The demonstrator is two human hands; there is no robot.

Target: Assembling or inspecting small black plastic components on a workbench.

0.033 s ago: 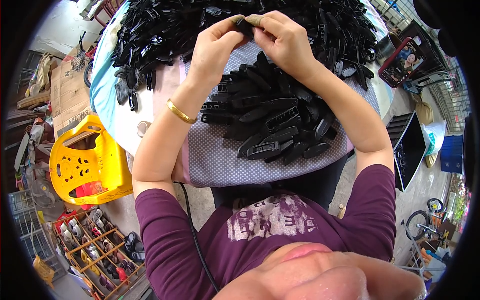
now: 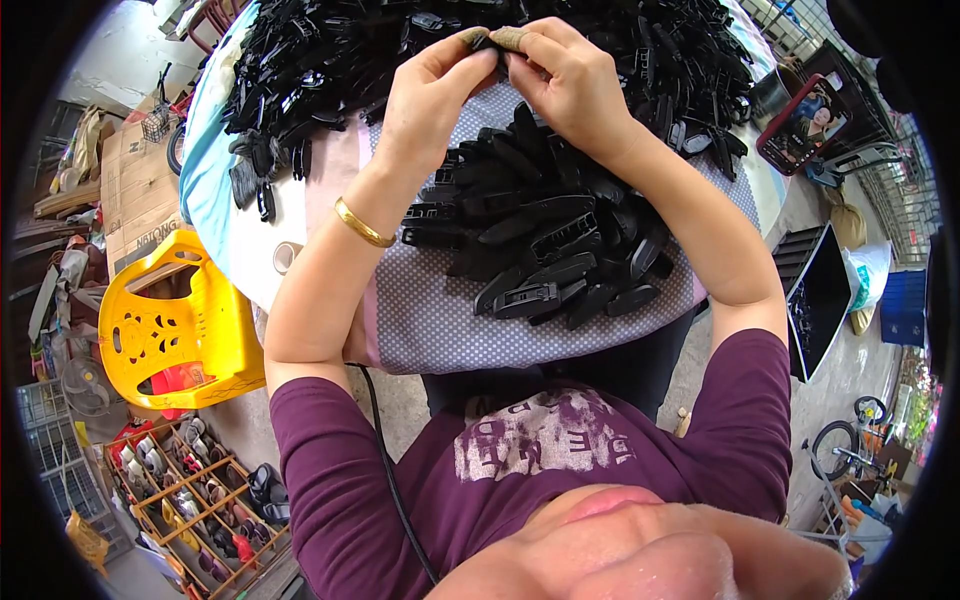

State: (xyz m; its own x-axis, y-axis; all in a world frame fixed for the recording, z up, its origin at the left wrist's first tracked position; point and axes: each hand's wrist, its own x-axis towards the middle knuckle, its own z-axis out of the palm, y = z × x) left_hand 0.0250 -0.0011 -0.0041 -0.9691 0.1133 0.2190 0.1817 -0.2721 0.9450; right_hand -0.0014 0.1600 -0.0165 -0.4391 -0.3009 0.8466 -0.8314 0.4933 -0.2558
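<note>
At the far side of the near pile, both hands meet fingertip to fingertip around a small black plastic piece [image 2: 486, 44]. My left hand [image 2: 425, 100] pinches its left side between thumb and forefinger. My right hand [image 2: 568, 85] closes on it from the right. Tan coverings wrap the forefinger tips. The fingers hide most of the piece, so its exact kind cannot be made out. Below the hands lies a small pile of black plastic clip-like parts [image 2: 540, 215], some long and rounded, some with slotted frames. A much larger heap of similar black parts [image 2: 310, 70] spreads beyond the hands.
A dotted grey cloth [image 2: 440, 335] covers the near tabletop. On the left are a tape roll [image 2: 286, 257] and a yellow plastic chair [image 2: 225, 335]. A phone [image 2: 800, 125] with a lit screen stands at the right edge, beside a metal container [image 2: 772, 95]. A black cable [image 2: 385, 450] hangs near my body.
The fingertips have shifted very slightly, with my left thumb closer to the right fingers and the black piece more covered. Everything else looks the same.
</note>
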